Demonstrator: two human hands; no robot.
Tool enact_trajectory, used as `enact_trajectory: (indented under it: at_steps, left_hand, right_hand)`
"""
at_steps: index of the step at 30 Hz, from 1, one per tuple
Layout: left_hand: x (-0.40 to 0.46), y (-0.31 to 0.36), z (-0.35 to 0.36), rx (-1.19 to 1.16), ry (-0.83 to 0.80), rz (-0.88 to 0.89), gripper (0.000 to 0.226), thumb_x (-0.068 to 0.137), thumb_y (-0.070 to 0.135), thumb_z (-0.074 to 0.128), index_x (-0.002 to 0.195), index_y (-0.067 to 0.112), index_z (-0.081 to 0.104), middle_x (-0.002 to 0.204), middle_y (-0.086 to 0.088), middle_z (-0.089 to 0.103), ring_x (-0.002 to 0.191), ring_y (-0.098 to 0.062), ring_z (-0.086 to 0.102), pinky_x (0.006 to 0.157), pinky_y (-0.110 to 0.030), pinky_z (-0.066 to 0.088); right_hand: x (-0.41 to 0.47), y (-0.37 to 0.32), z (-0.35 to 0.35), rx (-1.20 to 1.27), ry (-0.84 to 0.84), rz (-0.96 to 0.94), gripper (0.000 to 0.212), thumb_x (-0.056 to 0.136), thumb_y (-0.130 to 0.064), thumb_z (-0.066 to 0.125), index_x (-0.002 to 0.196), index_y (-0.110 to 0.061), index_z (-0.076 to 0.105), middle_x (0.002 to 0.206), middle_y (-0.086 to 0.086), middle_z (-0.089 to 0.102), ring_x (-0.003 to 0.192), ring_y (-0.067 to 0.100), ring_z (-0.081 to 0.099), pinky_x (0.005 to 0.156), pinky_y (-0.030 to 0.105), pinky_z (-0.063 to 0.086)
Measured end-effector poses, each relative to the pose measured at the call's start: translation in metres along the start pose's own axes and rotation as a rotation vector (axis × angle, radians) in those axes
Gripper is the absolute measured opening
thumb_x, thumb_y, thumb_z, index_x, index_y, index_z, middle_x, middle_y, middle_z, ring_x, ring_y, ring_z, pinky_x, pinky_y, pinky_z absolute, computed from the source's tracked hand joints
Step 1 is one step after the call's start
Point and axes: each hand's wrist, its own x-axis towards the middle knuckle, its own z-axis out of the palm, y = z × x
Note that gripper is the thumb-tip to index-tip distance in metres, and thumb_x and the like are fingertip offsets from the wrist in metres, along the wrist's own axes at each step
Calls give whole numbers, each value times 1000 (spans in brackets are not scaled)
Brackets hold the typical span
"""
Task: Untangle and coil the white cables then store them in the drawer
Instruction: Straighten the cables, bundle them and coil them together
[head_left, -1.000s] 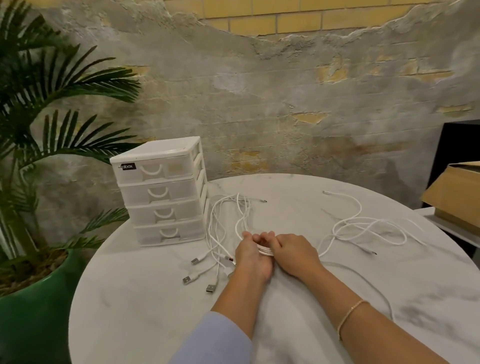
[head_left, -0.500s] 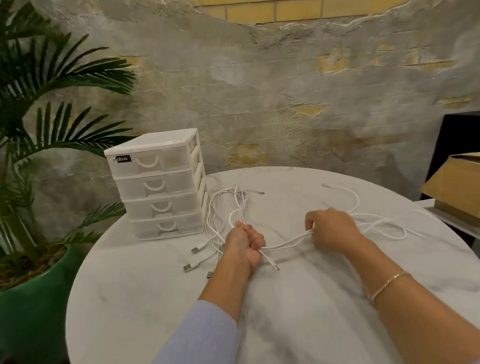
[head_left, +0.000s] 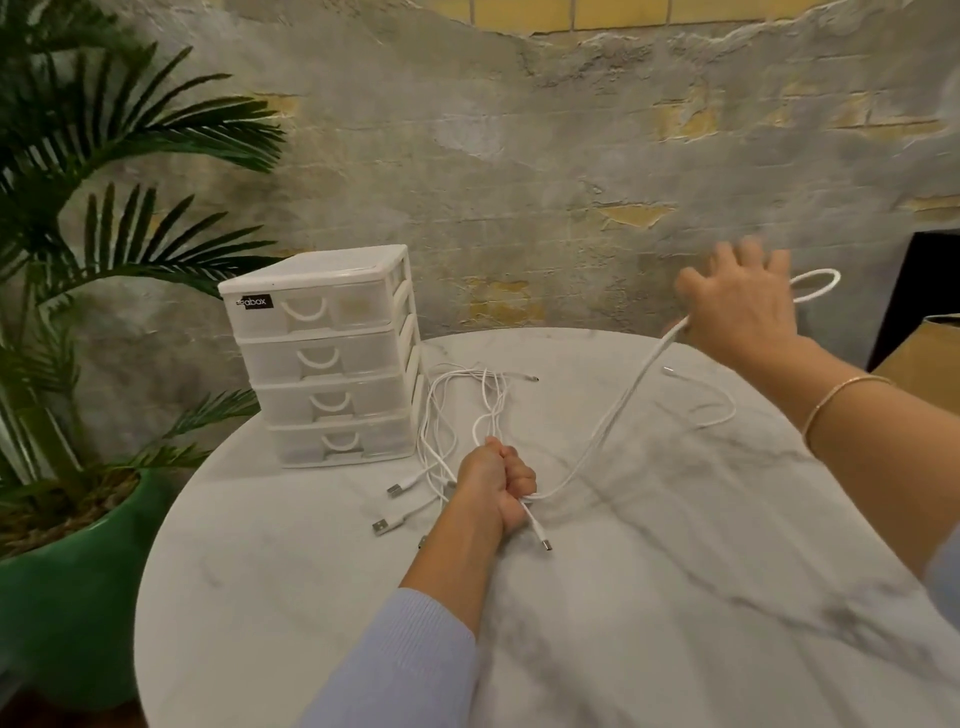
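Note:
My left hand (head_left: 497, 486) is a fist on the marble table (head_left: 675, 597), gripping one white cable near its plug end. That cable (head_left: 613, 415) stretches up and to the right into my raised right hand (head_left: 737, 306), which holds it; a loop sticks out past the fingers at the right. A bundle of other white cables (head_left: 457, 410) lies beside the drawers, USB plugs pointing left. Another white cable (head_left: 719, 400) lies further right. The white drawer unit (head_left: 324, 353) stands at the table's left back with all drawers closed.
A palm in a green pot (head_left: 67, 582) stands left of the table. A cardboard box (head_left: 924, 358) and a dark panel sit at the right edge. A rough plastered brick wall is close behind the table.
My right hand has risen up and to the right, drawing the cable out of the left fist's side. The left hand stayed in place. The pile at the right has thinned.

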Motion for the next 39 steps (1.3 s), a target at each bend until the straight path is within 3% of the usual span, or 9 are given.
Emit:
enact_trajectory:
  at_steps: [4,13,17,19,22,25,28,34,39]
  left_hand:
    - [0,0,-1,31,-4,-3,48,105,29,24,58,18,24,31,6,19,21,-7,15,24,-15,9]
    - [-1,-2,1,59,19,16,47,105,26,23,59,17,29,32,7,21,22,-5,16,25,-14,9]
    - [-4,-2,3,53,15,15,49,105,29,24,58,17,29,32,7,21,22,-5,16,25,-14,9]
    - [-4,-2,4,59,13,20,49,105,29,24,58,17,28,31,7,20,22,-5,16,25,-14,9]
    - [-5,-3,4,77,13,23,50,105,31,24,57,17,28,32,7,20,22,-5,16,25,-12,9]
    - [-5,-3,5,76,13,21,50,104,33,25,58,16,28,32,7,20,22,-5,16,26,-12,9]
    - [-4,-3,5,86,16,33,49,104,33,25,58,16,28,32,7,19,22,-4,16,26,-11,9]
    - [-4,-3,6,86,5,40,50,104,33,24,58,17,27,31,7,19,21,-4,16,25,-10,9]
    - [-4,-3,6,84,10,46,49,104,32,24,58,17,27,31,7,19,21,-4,16,25,-10,9]
  right_hand:
    - [1,11,-8,99,-330,190,50,84,-42,66,122,-14,51,120,18,51,112,37,50,88,42,44]
    - [19,23,-36,138,-363,359,31,86,-12,63,114,2,62,116,22,61,108,38,59,87,41,47]
    - [9,3,-24,162,-963,172,25,89,-25,64,81,-1,67,58,1,62,44,12,51,49,19,42]
    - [12,0,-20,256,-1153,215,25,94,-18,56,84,1,68,58,4,52,40,12,34,37,15,30]
    - [26,11,-21,252,-750,236,23,86,-4,60,66,0,71,55,7,57,44,16,50,38,19,40]
    - [40,21,-26,574,96,406,32,89,7,42,116,2,57,98,29,61,89,40,60,73,43,49]
    - [36,22,-33,553,288,199,38,90,9,34,123,2,53,121,30,54,105,46,53,84,51,45]
    - [19,26,10,-61,-614,-79,34,95,-17,41,125,-15,58,127,9,52,123,28,48,110,44,32]
    - [5,16,12,-113,-833,101,42,95,-10,36,137,-10,44,144,11,40,134,36,35,110,61,16]
